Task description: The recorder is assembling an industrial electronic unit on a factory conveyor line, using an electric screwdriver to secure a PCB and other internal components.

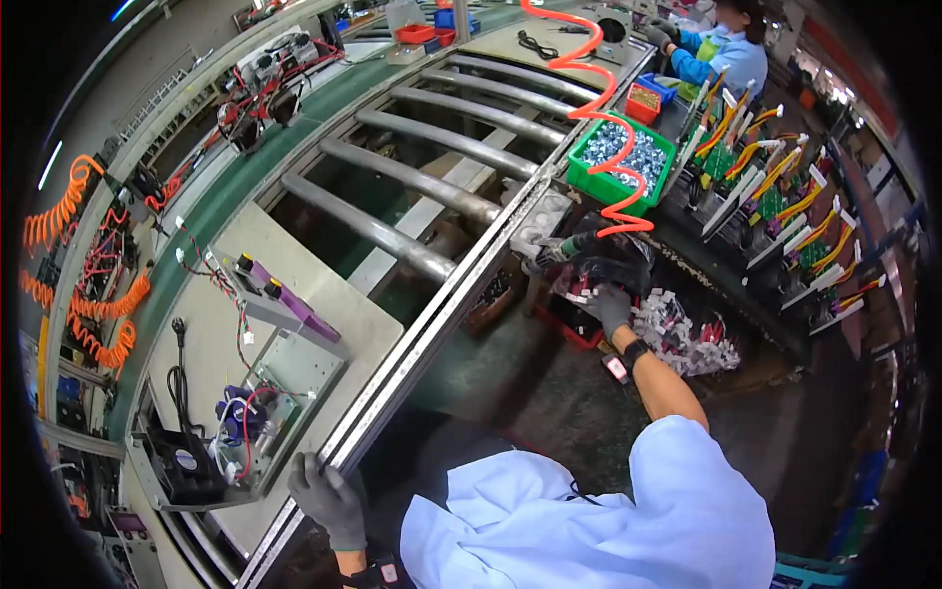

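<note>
My left hand (329,499), in a grey glove, rests on the metal edge rail of the roller conveyor with its fingers apart. Beside it, an opened metal housing (285,393) holds a black fan (186,461), a blue wound part and loose wires. My right hand (612,308), also gloved, reaches down to the right among small wire leads with white connectors, its fingers curled and partly hidden. What they pinch is too small to make out. A heap of white-ended wire leads (687,339) lies right of it. Just above hangs a dark screwdriver (574,243) on an orange-red coiled hose (618,157).
A green bin (599,182) of small metal parts and a red bin (643,103) stand beyond my right hand. Boards with yellow cables (775,196) line the right side. Bare rollers (442,187) span the conveyor ahead. Another person (721,59) works at the far right.
</note>
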A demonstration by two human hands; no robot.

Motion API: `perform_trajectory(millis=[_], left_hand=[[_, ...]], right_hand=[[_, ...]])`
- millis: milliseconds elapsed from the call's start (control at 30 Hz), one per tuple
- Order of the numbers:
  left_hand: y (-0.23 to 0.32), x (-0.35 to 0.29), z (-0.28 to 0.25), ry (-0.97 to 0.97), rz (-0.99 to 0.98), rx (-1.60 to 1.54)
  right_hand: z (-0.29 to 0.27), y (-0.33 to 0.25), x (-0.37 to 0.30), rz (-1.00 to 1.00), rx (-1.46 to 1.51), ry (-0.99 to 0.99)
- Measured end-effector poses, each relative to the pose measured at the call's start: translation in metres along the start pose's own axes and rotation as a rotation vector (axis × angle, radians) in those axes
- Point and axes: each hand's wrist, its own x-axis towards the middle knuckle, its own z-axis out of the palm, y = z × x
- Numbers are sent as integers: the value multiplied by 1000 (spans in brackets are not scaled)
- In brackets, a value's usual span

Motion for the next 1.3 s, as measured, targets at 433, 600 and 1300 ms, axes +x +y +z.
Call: perform_trajectory(millis=[433,600,1300], left_hand=[[-5,5,-15,39,19,-27],[-12,8,-12,99,-7,-100],[-27,40,-22,92,-148,-55]], right_hand=[[-34,-164,-54,-356,-465,450],[-22,-314,-76,-656,-418,279],[448,-631,-201,-1770,-1351,-1171]])
